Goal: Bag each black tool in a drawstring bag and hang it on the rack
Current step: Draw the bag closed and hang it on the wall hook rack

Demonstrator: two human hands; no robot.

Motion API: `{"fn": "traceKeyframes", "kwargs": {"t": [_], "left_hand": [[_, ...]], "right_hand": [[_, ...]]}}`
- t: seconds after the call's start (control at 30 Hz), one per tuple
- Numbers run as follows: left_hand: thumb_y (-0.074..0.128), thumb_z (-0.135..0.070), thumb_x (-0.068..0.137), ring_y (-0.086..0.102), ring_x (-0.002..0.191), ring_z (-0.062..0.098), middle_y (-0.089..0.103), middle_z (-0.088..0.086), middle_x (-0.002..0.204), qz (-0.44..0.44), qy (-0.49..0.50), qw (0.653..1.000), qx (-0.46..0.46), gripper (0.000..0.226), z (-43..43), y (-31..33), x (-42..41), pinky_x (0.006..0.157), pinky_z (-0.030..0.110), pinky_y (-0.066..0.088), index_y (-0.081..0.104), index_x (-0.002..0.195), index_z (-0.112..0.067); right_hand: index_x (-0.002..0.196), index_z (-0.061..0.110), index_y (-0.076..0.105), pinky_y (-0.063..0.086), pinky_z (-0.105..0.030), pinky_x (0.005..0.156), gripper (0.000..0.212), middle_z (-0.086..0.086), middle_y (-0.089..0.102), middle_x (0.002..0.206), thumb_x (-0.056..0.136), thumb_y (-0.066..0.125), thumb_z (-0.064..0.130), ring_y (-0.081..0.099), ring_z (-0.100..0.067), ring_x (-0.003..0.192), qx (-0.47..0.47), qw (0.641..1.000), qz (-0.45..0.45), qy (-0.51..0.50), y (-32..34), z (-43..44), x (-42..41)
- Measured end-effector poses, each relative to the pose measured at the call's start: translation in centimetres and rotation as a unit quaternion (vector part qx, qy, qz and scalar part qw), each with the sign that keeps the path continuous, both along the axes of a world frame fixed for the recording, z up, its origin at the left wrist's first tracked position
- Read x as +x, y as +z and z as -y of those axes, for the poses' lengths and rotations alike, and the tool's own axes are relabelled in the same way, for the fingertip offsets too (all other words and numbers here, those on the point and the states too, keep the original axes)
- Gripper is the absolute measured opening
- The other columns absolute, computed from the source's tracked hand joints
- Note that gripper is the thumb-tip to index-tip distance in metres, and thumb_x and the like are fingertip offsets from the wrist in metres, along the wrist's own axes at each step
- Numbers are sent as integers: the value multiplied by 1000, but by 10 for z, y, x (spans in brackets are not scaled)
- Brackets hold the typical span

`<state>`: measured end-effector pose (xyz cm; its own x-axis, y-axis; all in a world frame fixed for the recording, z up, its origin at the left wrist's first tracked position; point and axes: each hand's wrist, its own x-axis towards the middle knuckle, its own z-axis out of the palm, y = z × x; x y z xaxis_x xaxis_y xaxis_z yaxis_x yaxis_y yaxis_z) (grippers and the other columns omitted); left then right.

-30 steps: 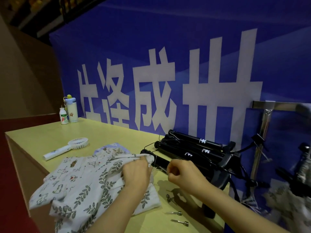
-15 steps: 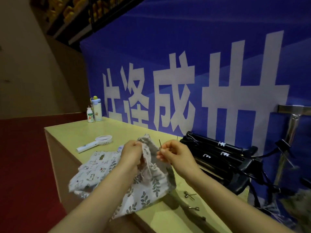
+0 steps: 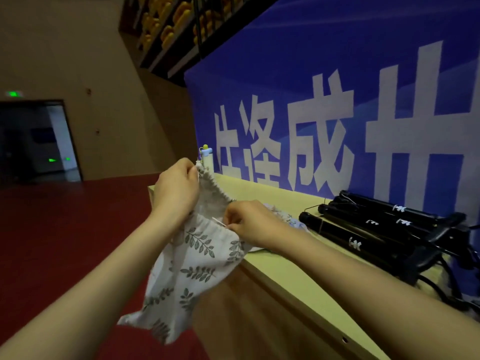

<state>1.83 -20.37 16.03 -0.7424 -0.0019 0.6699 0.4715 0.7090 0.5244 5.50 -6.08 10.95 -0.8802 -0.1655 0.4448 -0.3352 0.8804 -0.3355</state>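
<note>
Leaf-print drawstring bag (image 3: pixel 197 258) hangs off table edge — black tools (image 3: pixel 363 229) stacked behind.

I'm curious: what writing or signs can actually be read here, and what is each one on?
"片" and "成": large white characters on the blue banner; the one between them looks like "泽", and the fourth is cut off by the frame edge.
Too blurred to read: the small white marks on the black tools.
Too blurred to read: the green lit sign above the doorway.
</note>
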Motion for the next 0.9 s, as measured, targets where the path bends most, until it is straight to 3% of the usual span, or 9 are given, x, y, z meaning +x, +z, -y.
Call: {"fn": "traceKeyframes", "kwargs": {"t": [0.17, 0.23, 0.33, 0.43, 0.5, 0.57, 0.67, 0.8, 0.9], "left_hand": [[41, -21, 97, 57, 103, 37, 64, 20, 109, 39, -48, 996, -67, 27, -22, -10, -3, 75, 32, 36, 62, 105, -5], [41, -21, 97, 57, 101, 36, 65, 20, 109, 52, -82, 993, -71, 26, -43, -17, -9, 77, 33, 39, 62, 100, -6], [44, -20, 96, 56, 88, 30, 65, 16, 99, 51, -121, 989, -67, 19, -72, -27, -19, 73, 33, 40, 56, 85, -11], [42, -19, 97, 54, 74, 24, 60, 10, 89, 68, -138, 986, -63, 19, -97, -37, -31, 61, 29, 36, 54, 84, -13], [40, -19, 98, 49, 59, 18, 58, 9, 79, 82, -148, 984, -49, 21, -117, -43, -39, 49, 26, 32, 54, 84, -11], [39, -19, 98, 47, 55, 18, 53, 7, 68, 97, -150, 983, -35, 22, -132, -50, -45, 45, 25, 28, 53, 85, -10], [39, -17, 98, 48, 62, 23, 53, 6, 69, 100, -152, 983, -18, 21, -149, -58, -57, 53, 29, 30, 55, 87, -8], [39, -19, 98, 51, 77, 27, 58, 10, 83, 117, -161, 980, -13, 23, -164, -69, -69, 65, 32, 35, 58, 94, -6], [39, -21, 99, 51, 76, 27, 59, 11, 84, 128, -159, 979, -17, 24, -169, -75, -75, 64, 32, 36, 58, 96, -7]], "right_hand": [[94, 9, 65, 37, -27, 63, 13, -10, 63, 89, 89, 55, 14, 54, -24, 79, 45, 998, 16, 36, -16, 6, 11], [92, 5, 63, 37, -31, 65, 14, -14, 63, 88, 89, 51, 11, 53, -26, 77, 42, 998, 26, 35, -21, -7, 15], [96, 6, 66, 46, -34, 75, 17, -11, 69, 96, 91, 53, 15, 61, -24, 86, -40, 999, -8, 17, -23, -39, 23], [92, 12, 67, 48, -31, 75, 16, -4, 71, 90, 92, 55, 22, 63, -17, 83, -144, 979, -98, -111, -25, -91, 26], [94, 13, 65, 48, -33, 75, 16, -3, 69, 93, 91, 55, 24, 62, -20, 87, -119, 958, -122, -229, -29, -136, 27], [103, 12, 62, 50, -38, 81, 20, -6, 66, 104, 90, 56, 26, 61, -26, 97, -42, 947, -57, -314, -35, -176, 27], [122, 11, 51, 49, -39, 88, 42, -9, 57, 120, 88, 60, 35, 56, -29, 108, 54, 924, 104, -364, -51, -212, 25], [120, 11, 49, 51, -35, 80, 44, -8, 59, 113, 88, 60, 39, 58, -26, 102, 66, 902, 181, -386, -74, -231, 15], [111, 14, 54, 51, -32, 75, 34, -4, 60, 100, 89, 57, 40, 60, -23, 94, 59, 893, 208, -394, -85, -238, 7]]}}
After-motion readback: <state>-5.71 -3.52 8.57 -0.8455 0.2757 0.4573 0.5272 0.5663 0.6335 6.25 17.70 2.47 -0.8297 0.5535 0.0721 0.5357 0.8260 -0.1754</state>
